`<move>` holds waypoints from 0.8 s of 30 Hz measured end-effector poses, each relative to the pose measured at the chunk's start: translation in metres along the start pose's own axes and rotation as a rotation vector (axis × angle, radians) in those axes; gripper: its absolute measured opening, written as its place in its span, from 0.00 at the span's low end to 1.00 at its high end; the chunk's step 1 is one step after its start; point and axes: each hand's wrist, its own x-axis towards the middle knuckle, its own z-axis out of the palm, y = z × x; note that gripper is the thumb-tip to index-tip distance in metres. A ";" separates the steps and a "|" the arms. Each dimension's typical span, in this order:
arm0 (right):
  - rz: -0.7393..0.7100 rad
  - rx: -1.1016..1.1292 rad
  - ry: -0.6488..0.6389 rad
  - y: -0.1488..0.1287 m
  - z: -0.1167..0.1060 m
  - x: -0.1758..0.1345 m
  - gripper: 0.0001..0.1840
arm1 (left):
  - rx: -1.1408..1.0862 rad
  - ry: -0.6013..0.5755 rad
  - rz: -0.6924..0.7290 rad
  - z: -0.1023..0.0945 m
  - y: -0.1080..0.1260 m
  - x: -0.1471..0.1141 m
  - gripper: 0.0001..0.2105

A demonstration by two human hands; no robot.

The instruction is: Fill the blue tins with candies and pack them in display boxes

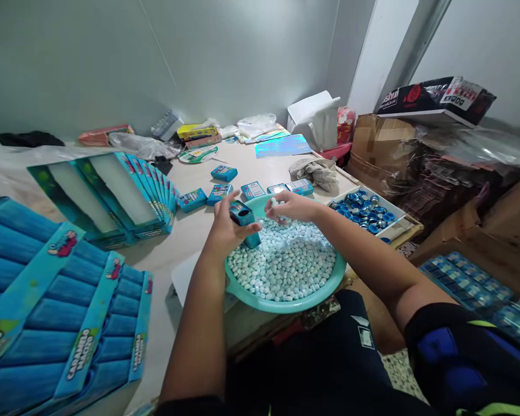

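My left hand (228, 226) grips a small blue candy container (245, 222), its round dark opening facing up, over the left rim of a turquoise basin (286, 306). White and pale blue candies (281, 266) fill the basin. My right hand (288, 208) is closed around a few of these candies, just right of the container and above the heap. Several more blue candy containers (219, 193) lie on the table behind the basin. To the right, blue caps (364, 211) fill a shallow white tray (392, 222).
Blue display boxes (91, 312) stand at the left, with a stack of flat display cartons (125, 196) behind them. A crumpled cloth (314, 173) and a shiny sheet (283, 146) lie farther back. Cardboard boxes (379, 144) and clear packs of blue items (472, 283) crowd the right.
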 end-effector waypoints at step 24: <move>-0.152 0.656 0.502 -0.038 0.042 0.025 0.10 | 0.251 -0.206 -0.004 0.012 0.055 -0.020 0.35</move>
